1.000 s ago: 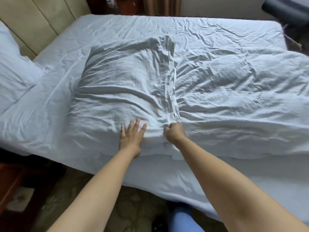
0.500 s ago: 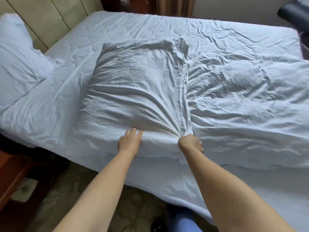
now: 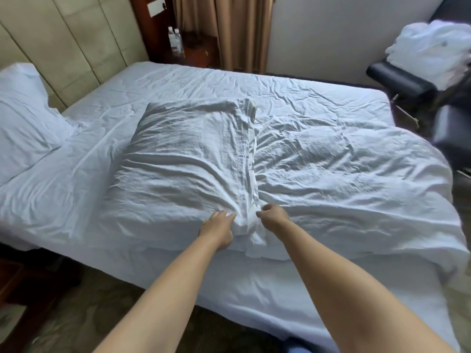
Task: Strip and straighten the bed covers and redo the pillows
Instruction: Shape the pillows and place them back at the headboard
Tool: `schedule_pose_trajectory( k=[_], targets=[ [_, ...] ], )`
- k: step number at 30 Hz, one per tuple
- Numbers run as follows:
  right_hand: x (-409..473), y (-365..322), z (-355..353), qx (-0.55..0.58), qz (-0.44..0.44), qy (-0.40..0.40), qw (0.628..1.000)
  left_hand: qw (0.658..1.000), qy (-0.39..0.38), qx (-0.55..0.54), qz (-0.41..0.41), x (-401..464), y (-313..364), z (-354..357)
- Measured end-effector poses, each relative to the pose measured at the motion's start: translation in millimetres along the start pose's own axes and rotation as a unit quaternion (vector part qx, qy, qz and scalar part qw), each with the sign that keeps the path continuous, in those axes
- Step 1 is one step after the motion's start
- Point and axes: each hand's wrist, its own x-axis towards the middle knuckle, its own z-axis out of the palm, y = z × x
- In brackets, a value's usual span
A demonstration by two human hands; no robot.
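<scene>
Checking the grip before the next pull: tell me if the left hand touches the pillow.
Touching. The head view shows the left hand with its fingers pressed into the bunched near end of the pillow, no gap between them.

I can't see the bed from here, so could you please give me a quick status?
Left hand and right hand both gripping pillowcase hem. Pillow flat on bed, beside rumpled duvet. Nothing in the way.

Padded beige headboard panels line the left wall; brown curtains hang in the corner beside a white wall — dark chair right, patterned carpet below.
</scene>
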Motion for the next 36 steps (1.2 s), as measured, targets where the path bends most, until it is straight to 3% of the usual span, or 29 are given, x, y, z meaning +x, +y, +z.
schedule_pose_trajectory(
  k=[7,13,19,26,31,36],
  targets=[
    [11,57,-87,-0.095,-0.085,-0.033,0.991,0.999,-0.003,0.005,-0.043,7,93,1],
    [35,128,-183,-0.152,-0.107,-0.075,0.98,0.995,-0.02,-0.029,-0.093,16,200,21],
    [56,191,-248,-0.152,-0.068,-0.074,0.983,0.997,-0.037,-0.032,-0.061,41,288,41],
    [61,285,-305,-0.133,0.039,-0.032,0.99,0.997,-0.07,-0.018,0.037,98,375,71],
    [73,342,-344,-0.04,0.108,-0.006,0.993,0.993,-0.08,-0.011,0.09,116,449,90],
    [117,413,-381,0.142,0.176,0.035,0.974,0.987,-0.102,0.011,0.12,148,534,130]
  ],
)
